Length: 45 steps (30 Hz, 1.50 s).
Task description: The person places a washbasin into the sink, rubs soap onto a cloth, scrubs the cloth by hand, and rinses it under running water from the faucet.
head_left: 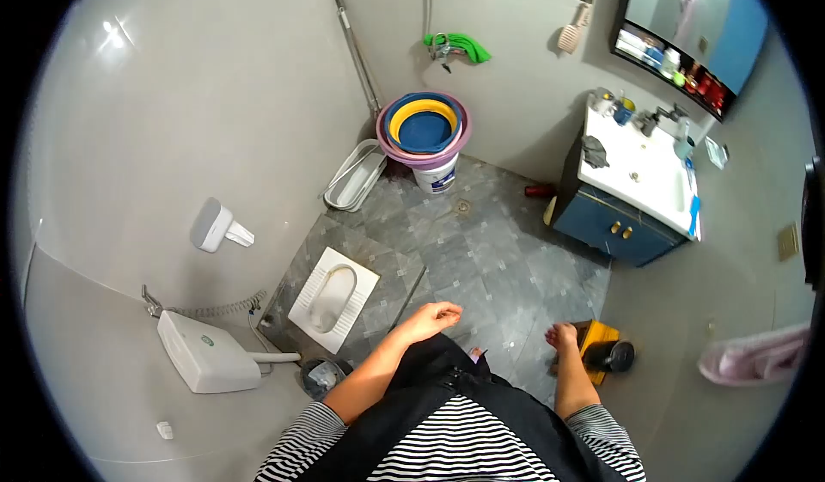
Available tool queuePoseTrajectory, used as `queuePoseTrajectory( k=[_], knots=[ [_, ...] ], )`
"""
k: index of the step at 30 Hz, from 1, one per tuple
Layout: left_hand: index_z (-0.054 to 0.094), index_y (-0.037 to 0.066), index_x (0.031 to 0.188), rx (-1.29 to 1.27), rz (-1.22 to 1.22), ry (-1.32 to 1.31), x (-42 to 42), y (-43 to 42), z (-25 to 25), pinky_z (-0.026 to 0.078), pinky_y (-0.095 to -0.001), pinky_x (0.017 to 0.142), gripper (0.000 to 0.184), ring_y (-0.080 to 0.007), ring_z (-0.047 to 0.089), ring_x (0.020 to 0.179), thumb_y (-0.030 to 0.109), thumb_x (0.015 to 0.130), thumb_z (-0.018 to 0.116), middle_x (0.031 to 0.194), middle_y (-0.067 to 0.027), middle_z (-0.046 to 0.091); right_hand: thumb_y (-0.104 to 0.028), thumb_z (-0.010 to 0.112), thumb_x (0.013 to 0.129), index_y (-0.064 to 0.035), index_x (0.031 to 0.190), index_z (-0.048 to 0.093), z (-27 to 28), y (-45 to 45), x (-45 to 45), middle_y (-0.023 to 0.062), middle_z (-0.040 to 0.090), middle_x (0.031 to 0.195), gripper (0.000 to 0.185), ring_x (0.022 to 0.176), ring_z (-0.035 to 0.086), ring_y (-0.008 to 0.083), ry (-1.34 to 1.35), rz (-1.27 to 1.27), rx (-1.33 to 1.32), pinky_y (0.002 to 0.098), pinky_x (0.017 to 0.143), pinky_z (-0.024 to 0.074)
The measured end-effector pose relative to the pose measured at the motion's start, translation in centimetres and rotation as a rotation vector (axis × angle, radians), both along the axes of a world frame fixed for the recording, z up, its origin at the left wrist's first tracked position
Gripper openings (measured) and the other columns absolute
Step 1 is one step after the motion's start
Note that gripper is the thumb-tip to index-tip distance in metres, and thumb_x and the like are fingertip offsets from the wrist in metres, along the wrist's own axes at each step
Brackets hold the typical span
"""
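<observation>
My left hand (434,320) hangs over the grey tiled floor in front of my black apron, its fingers loosely bent and apart with nothing held. To its left lies a white squat toilet (365,286) set in the floor. My right hand (563,337) is lowered at my right side, its fingers loosely curled and small in view, with no object visible in it. Nearest to that hand is a yellow stool or box (593,338) with a black round container (610,356) by it; whether the hand touches the yellow thing is unclear.
Stacked basins (425,100) top a white bucket (436,177) by the far wall, beside a folded grey tub (357,181). A blue vanity (593,220) with a white sink (653,160) stands right. A cistern (206,353) and a waste bin (314,387) are left.
</observation>
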State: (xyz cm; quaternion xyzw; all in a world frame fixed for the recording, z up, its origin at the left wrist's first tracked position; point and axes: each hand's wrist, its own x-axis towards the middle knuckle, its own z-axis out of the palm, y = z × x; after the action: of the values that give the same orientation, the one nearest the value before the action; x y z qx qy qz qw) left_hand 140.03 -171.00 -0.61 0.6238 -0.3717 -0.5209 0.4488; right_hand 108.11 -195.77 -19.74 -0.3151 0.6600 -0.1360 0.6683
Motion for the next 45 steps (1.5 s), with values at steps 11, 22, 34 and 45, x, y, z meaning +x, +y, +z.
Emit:
queuePoseTrajectory(
  k=[11, 22, 34, 45],
  knots=[
    [0.051, -0.005, 0.11, 0.074, 0.242, 0.152, 19.8, -14.2, -6.2, 0.047, -0.0267, 0.075, 0.034, -0.0165, 0.058, 0.085, 0.022, 0.088, 0.051, 0.1, -0.0105, 0.056, -0.012, 0.05, 0.084, 0.0026, 0.103, 0.048, 3.4, -10.4, 31.2, 0.0172, 0.058, 0.089, 0.024, 0.077, 0.059, 0.0291, -0.449, 0.35, 0.23, 0.0391, 0.069, 0.0498],
    [0.053, -0.004, 0.106, 0.083, 0.323, 0.308, 33.3, -26.4, -6.6, 0.048, -0.0288, 0.073, 0.039, -0.0178, 0.057, 0.087, 0.03, 0.09, 0.044, 0.097, -0.0106, 0.058, -0.014, 0.053, 0.082, 0.0011, 0.098, 0.049, 4.0, -24.4, 49.9, 0.0154, 0.058, 0.084, 0.023, 0.077, 0.059, 0.0283, -0.394, 0.313, 0.178, 0.0382, 0.069, 0.0498],
    [0.052, -0.004, 0.109, 0.359, 0.924, 0.353, 41.6, -27.6, -7.8, 0.048, -0.0294, 0.074, 0.034, -0.0208, 0.06, 0.083, 0.023, 0.089, 0.049, 0.096, -0.0137, 0.058, -0.012, 0.062, 0.072, -0.0018, 0.128, 0.027, -16.7, -36.7, 75.5, 0.0157, 0.052, 0.099, 0.067, 0.079, 0.056, 0.0226, 0.033, 0.523, -0.018, 0.0337, 0.057, 0.0481],
    [0.048, -0.004, 0.113, 0.361, 0.914, 0.412, 44.1, -35.5, -8.3, 0.045, -0.0323, 0.083, 0.034, -0.0229, 0.057, 0.092, 0.021, 0.09, 0.046, 0.103, -0.0148, 0.056, -0.008, 0.058, 0.075, 0.0005, 0.116, 0.039, -12.6, -40.3, 82.1, 0.018, 0.05, 0.107, 0.045, 0.085, 0.056, 0.0284, 0.116, 0.452, 0.031, 0.0368, 0.057, 0.0486]
  ],
)
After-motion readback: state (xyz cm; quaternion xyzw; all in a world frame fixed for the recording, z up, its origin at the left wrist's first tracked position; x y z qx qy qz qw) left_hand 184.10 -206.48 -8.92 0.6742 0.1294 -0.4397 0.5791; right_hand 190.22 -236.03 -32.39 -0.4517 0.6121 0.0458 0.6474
